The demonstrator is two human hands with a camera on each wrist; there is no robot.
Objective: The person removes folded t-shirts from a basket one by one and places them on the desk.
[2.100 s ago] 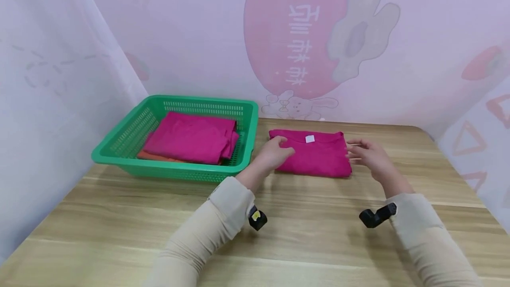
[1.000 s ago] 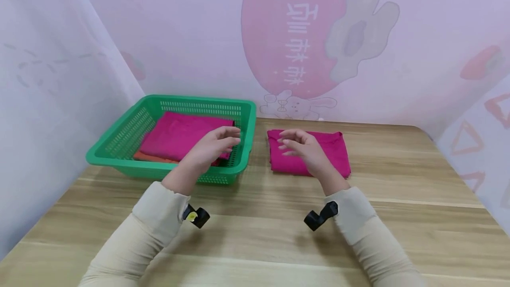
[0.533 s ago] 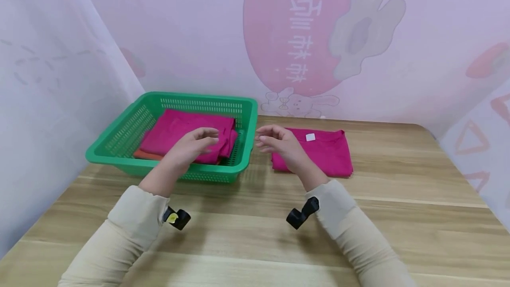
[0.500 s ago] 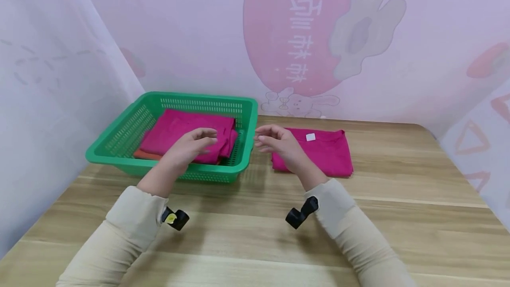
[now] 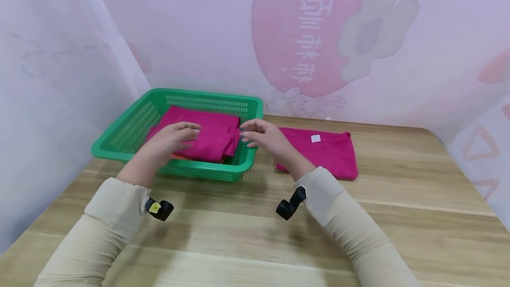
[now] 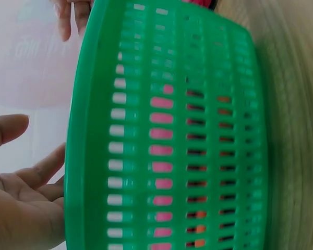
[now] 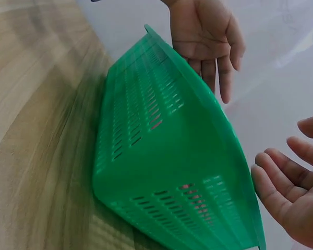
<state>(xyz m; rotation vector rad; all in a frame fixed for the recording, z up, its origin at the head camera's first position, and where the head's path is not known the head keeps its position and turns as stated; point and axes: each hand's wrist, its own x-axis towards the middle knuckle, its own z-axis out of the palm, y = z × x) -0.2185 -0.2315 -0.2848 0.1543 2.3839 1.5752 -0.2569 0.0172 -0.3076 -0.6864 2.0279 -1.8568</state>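
Observation:
My left hand (image 5: 164,144) is over the left part of the green plastic basket (image 5: 199,170), fingers loosely bent and holding nothing. My right hand (image 5: 266,138) hovers at the basket's right rim, its fingertips close to that edge. Inside the basket lies a folded magenta garment (image 5: 211,135), partly covered by my left hand, with some orange cloth (image 5: 179,157) beneath it. To the right, a folded magenta shirt (image 5: 324,154) with a white neck label lies flat on the table, my right wrist overlapping its left side. Both wrist views show the hands above the basket's perforated walls, palms bare.
The wooden table (image 5: 239,242) runs out to the right and toward me. Behind it hangs a pale printed cloth wall (image 5: 191,30) with a pink oval and rabbits. The basket stands at the back left, near the left cloth wall.
Both hands have left the shirt on the right and moved left to the basket, the right hand trailing to the right rim. Shirt and basket stay in place; the view shifts slightly.

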